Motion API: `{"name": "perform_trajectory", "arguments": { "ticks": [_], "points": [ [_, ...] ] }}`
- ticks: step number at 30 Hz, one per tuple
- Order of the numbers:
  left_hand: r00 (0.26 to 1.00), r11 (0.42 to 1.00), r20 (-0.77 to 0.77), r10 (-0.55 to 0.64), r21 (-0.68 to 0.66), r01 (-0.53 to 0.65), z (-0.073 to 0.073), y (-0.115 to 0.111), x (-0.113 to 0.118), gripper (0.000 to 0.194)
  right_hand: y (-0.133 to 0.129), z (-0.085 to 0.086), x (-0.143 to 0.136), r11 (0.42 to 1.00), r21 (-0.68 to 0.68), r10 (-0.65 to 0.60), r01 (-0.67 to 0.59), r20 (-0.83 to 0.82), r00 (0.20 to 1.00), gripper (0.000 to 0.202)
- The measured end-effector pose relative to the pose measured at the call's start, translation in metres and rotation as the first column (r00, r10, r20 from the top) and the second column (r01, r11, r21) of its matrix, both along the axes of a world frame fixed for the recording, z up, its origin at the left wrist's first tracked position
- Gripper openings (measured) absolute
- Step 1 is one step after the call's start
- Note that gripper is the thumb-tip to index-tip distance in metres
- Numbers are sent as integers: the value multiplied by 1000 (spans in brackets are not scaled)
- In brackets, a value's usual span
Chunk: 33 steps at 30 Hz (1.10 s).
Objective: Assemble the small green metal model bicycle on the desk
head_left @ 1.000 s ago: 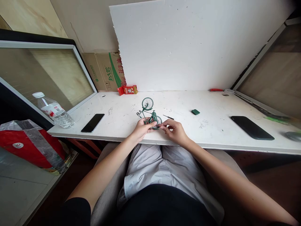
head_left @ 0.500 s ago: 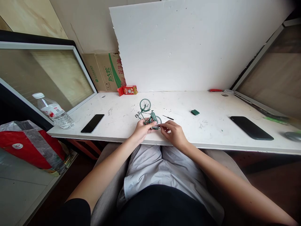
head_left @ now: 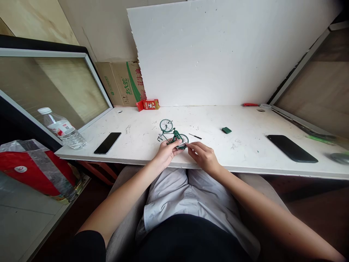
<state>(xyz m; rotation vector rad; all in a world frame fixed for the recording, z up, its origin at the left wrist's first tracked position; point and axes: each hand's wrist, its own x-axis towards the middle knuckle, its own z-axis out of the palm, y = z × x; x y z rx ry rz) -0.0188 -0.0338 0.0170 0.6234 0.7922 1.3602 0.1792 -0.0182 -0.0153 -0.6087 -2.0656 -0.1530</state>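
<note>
A small green model bicycle (head_left: 176,135) is tilted over the white table near its front edge, one spoked wheel pointing away from me. My left hand (head_left: 166,152) is closed round its frame beside the nearer wheel. The fingers of my right hand (head_left: 203,154) are pinched together at the right edge of that wheel; what they grip, if anything, is too small to make out. A thin dark screwdriver (head_left: 195,136) lies just beyond my right hand. Farther right on the table is a small green block (head_left: 226,130).
A black phone (head_left: 107,143) and a water bottle (head_left: 62,129) are on the left. Toward the back stand a red small box (head_left: 151,104) and a cardboard carton (head_left: 120,83). On the right lie a dark flat device (head_left: 291,148) and a red object (head_left: 250,104).
The bicycle has turned slightly in my left hand, its far wheel shifting left and toward me. My right hand has moved a little to the right.
</note>
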Motion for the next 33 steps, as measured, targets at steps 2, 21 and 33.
{"name": "perform_trajectory", "arguments": {
  "ticks": [2, 21, 33],
  "points": [
    [1000, 1000, 10, -3, 3, 3, 0, 0, 0, 30, 1, -1, 3, 1000, 17, -8, 8, 28, 1000, 38],
    [985, 992, -149, 86, 103, -71, -2, -5, 4, 55, 4, 2, 6, 996, 81, 43, -40, -32, 999, 52],
    [989, 991, -147, 14, 134, 6, -3, -5, 3, 59, 5, 1, 9, 989, 137, 64, -58, -34, 997, 52]
  ]
}}
